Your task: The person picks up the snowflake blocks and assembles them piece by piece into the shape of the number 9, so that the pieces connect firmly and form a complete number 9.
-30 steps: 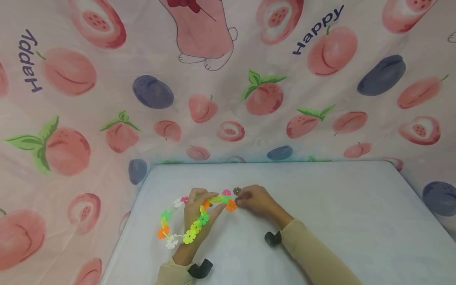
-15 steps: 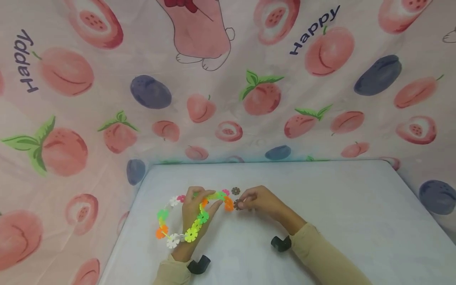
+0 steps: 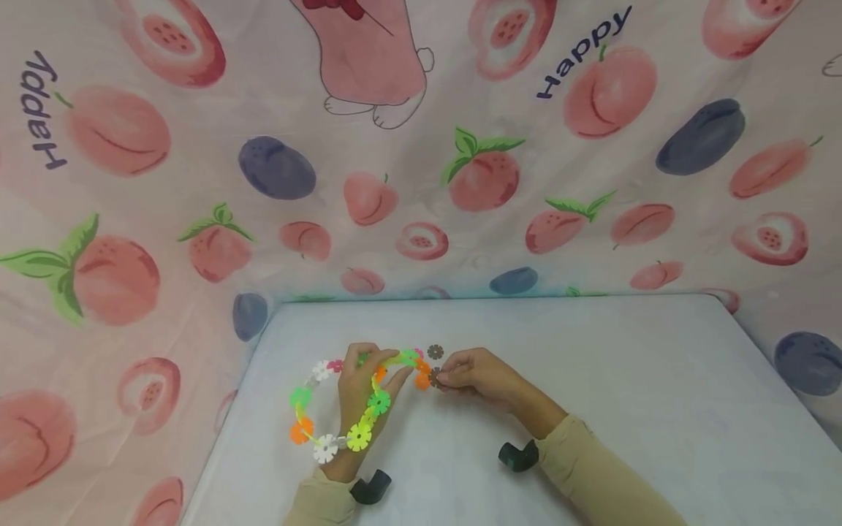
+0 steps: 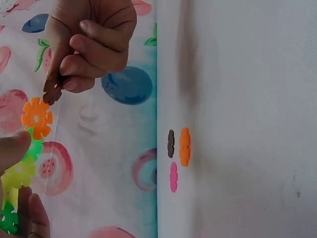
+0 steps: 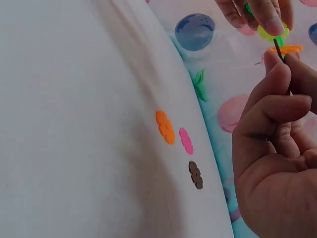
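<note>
A chain of interlocking flower-shaped plastic discs (image 3: 359, 437), in green, yellow, orange, white and pink, loops around my left wrist. My left hand (image 3: 357, 394) pinches it near its free end, between thumb and fingers. That end is an orange disc (image 4: 37, 118), which sticks out past the left thumb. Facing it, my right hand (image 3: 485, 378) pinches a brown disc (image 4: 51, 91) between thumb and index finger. The brown disc's edge meets the orange disc; whether their slots are engaged I cannot tell. In the right wrist view the brown disc shows edge-on, crossing the orange one.
On the white table (image 3: 625, 409) lie a loose brown disc (image 5: 195, 175), a pink disc (image 5: 186, 141) and an orange disc (image 5: 165, 127). A fruit-printed cloth (image 3: 368, 146) hangs behind the table and at its left. Black wrist mounts (image 3: 520, 456) sit by both cuffs.
My right hand first drew back slightly to the right with the brown disc, then brought it against the orange disc. The left hand keeps its hold, and the chain's end has turned a little.
</note>
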### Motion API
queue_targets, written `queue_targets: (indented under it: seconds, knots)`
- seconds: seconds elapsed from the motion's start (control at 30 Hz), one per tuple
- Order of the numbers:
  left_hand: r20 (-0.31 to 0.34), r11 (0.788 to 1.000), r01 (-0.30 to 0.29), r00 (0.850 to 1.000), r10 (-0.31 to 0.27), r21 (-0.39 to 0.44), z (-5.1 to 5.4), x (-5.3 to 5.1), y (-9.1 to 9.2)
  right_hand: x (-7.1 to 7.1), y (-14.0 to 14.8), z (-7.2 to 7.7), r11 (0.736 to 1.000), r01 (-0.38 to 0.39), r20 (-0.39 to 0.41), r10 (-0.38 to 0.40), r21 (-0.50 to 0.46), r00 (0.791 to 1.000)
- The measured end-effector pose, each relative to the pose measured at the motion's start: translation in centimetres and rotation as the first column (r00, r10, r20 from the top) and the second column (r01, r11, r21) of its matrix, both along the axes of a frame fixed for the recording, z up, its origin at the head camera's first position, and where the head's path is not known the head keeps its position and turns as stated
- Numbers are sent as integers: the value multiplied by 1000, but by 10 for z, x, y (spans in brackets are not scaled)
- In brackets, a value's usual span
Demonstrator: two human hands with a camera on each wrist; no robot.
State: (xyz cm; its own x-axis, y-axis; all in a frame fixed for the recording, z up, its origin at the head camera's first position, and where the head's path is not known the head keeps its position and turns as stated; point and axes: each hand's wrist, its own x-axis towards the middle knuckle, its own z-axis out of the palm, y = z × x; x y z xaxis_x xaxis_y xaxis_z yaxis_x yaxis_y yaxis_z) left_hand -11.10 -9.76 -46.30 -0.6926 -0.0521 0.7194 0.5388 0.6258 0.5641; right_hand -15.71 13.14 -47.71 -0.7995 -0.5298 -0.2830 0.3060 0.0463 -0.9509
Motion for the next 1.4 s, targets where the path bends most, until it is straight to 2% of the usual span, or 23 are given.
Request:
queue_targets:
  seconds: [0.23,0.53,0.63,0.7,0.8,0.87,1.03,1.17,1.27,1.4]
  knots:
    - [-47,1000,1,999,0,21,2,0,-1,2,-2,-2,999,-11,21,12,-35,1000]
    - [-63,999,37,997,-37,0,0,1,-3,5,-5,-1,995,-14,30,17,-94,999]
    - [-19,999,27,999,-27,25,2,2,-4,7,-4,0,995,-28,-34,25,-101,999]
    - [44,998,23,999,-25,55,4,3,-5,9,-3,1,994,-51,-106,41,-97,994]
    - [126,991,46,990,-61,123,7,4,-6,11,-2,2,993,-89,-222,70,-78,973]
    - [148,984,71,984,-95,161,8,5,-7,12,-3,4,991,-114,-280,89,-74,956]
    - [133,967,145,975,-175,211,10,7,-6,14,-2,8,973,-209,-408,152,-100,900]
    - [124,957,186,968,-217,222,11,8,-5,18,-2,13,957,-270,-472,191,-104,861]
    - [126,955,193,966,-226,227,13,8,-4,21,-3,17,955,-280,-500,197,-95,843]
    - [149,959,178,966,-213,219,15,8,-4,22,-3,17,959,-274,-561,187,-74,807]
